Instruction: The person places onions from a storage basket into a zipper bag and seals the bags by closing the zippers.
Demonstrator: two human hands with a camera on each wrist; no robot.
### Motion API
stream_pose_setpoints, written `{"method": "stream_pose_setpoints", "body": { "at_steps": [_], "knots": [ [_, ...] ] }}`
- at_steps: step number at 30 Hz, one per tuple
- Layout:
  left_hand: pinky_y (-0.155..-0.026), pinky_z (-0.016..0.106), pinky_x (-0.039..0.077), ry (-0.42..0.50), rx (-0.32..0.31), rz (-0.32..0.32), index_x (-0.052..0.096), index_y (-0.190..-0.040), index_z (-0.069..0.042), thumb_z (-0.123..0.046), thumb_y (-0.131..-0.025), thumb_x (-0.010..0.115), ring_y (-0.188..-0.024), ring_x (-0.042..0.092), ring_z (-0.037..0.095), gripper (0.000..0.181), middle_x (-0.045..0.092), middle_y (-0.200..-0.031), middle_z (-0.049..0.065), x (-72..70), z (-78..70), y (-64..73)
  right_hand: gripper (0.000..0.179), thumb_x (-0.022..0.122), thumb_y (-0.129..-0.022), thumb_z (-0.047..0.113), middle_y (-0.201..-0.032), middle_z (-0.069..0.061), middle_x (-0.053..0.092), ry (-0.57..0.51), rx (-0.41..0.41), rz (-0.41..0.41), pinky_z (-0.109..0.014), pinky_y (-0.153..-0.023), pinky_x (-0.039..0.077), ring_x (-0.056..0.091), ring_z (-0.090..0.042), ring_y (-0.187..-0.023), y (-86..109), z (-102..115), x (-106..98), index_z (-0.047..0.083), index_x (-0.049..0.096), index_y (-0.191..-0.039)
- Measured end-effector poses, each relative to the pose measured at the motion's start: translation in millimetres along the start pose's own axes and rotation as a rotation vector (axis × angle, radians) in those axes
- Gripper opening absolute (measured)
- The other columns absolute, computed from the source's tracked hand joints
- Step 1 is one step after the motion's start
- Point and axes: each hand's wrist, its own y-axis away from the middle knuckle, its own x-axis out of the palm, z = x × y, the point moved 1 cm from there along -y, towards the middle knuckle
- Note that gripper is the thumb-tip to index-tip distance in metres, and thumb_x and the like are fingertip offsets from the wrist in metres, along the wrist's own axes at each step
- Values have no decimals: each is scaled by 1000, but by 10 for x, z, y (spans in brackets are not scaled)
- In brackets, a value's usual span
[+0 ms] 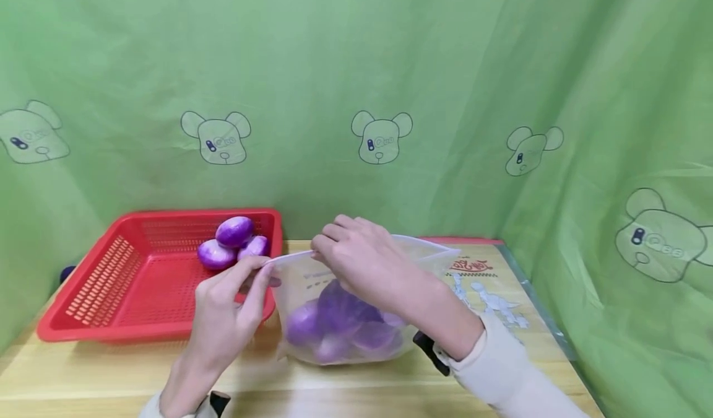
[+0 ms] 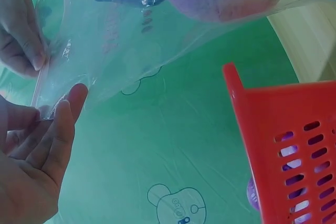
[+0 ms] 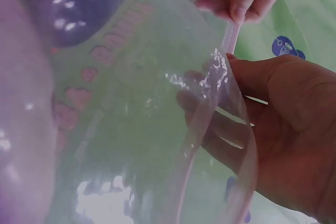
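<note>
A translucent zip bag point(image 1: 295, 282) with several shiny purple, rounded things point(image 1: 340, 319) inside stands on the wooden table. My left hand point(image 1: 223, 309) pinches the bag's left top corner between thumb and fingers. Close beside it, my right hand point(image 1: 370, 263) grips the same zip edge with thumb and fingertips, palm side hidden in the head view. To the right of that hand the bag's mouth gapes. Seen from the right wrist, the right thumb lies on the near side of the film, and the other fingers show through it.
A red perforated basket point(image 1: 139, 331) stands at the left, with 3 purple-and-white rounded things point(image 1: 234, 232) in its far right corner. Pale stickers point(image 1: 496, 300) and red lettering point(image 1: 473, 265) mark the tabletop at right. Green curtain point(image 1: 312, 65) encloses the back and sides.
</note>
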Motion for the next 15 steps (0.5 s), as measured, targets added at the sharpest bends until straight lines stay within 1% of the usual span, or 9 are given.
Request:
{"method": "stream_pose_setpoints", "body": {
  "at_steps": [4, 6, 10, 11, 15],
  "knots": [
    [-52, 17, 53, 1, -12, 7, 72, -95, -5, 2, -89, 68, -61, 69, 14, 10, 74, -79, 1, 12, 8, -7, 9, 69, -94, 17, -96, 1, 71, -19, 36, 9, -25, -78, 52, 61, -13, -89, 70, -63, -5, 13, 73, -102],
    [-51, 17, 53, -5, -24, 4, 72, -96, -5, 2, -89, 68, -60, 69, 15, 11, 74, -78, 2, 8, 10, -6, 9, 68, -95, 17, -95, 1, 72, -32, 45, 3, -25, -78, 53, 61, -13, -89, 99, -90, 0, 13, 73, -101],
    [-52, 17, 53, -20, -31, 12, 72, -95, -4, 3, -88, 69, -60, 69, 15, 11, 74, -77, 3, -10, 32, -1, 9, 66, -97, 17, -94, 1, 72, -50, 66, -13, -26, -78, 53, 61, -13, -87, 160, -139, 8, 13, 73, -100],
    [-52, 16, 53, -27, -23, 11, 72, -96, -4, 4, -87, 69, -60, 69, 15, 12, 74, -78, 2, -13, 37, 1, 9, 65, -97, 18, -94, 1, 72, -51, 75, -12, -26, -77, 53, 61, -12, -86, 176, -151, 11, 13, 72, -100],
    [-51, 16, 53, -39, -27, 16, 72, -96, -4, 4, -87, 69, -61, 69, 17, 12, 74, -78, 3, -30, 54, 9, 11, 63, -98, 18, -94, 2, 71, -61, 101, -3, -26, -78, 53, 61, -12, -87, 233, -204, 15, 13, 72, -102]
  ]
}}
